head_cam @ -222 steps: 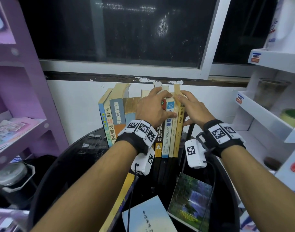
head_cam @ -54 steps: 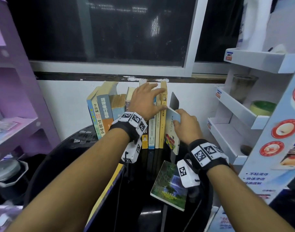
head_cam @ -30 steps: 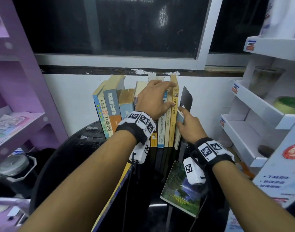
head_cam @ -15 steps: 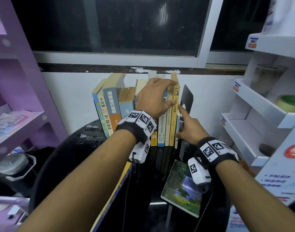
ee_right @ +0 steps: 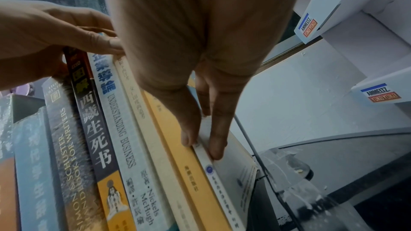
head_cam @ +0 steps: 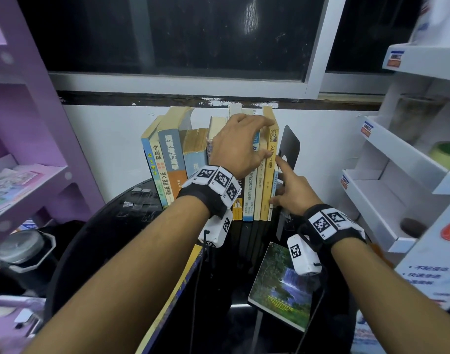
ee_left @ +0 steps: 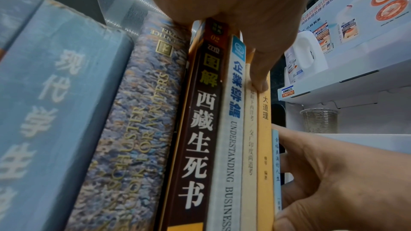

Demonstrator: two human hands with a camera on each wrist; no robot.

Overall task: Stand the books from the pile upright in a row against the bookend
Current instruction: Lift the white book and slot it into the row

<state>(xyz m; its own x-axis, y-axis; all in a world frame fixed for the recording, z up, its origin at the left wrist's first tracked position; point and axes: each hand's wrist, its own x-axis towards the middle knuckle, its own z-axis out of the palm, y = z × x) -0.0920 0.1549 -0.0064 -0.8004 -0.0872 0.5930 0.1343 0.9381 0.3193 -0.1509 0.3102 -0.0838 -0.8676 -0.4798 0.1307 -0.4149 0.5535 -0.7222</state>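
A row of upright books (head_cam: 170, 159) stands on the black round table (head_cam: 103, 238) against the wall. My left hand (head_cam: 246, 141) grips the tops of the right-hand books, its thumb (ee_left: 260, 80) pressing on a spine. A thin blue book (head_cam: 274, 185) stands at the row's right end, between the yellow book (head_cam: 269, 180) and the black bookend (head_cam: 290, 146). My right hand (head_cam: 282, 185) pinches the thin book's spine (ee_right: 206, 161) between its thumb (ee_right: 189, 136) and fingers. A waterfall-cover book (head_cam: 282, 284) lies flat nearer me, and another flat book (head_cam: 178, 290) is partly hidden under my left arm.
A purple shelf unit (head_cam: 27, 123) stands at the left and white display shelves (head_cam: 397, 162) at the right, close to the bookend. A dark window runs above the wall. A grey kettle-like pot (head_cam: 19, 249) sits low at the left.
My right hand has slid the thin blue book upright between the yellow book and the bookend, pushing it back level with the row. My left hand has stayed on the book tops.
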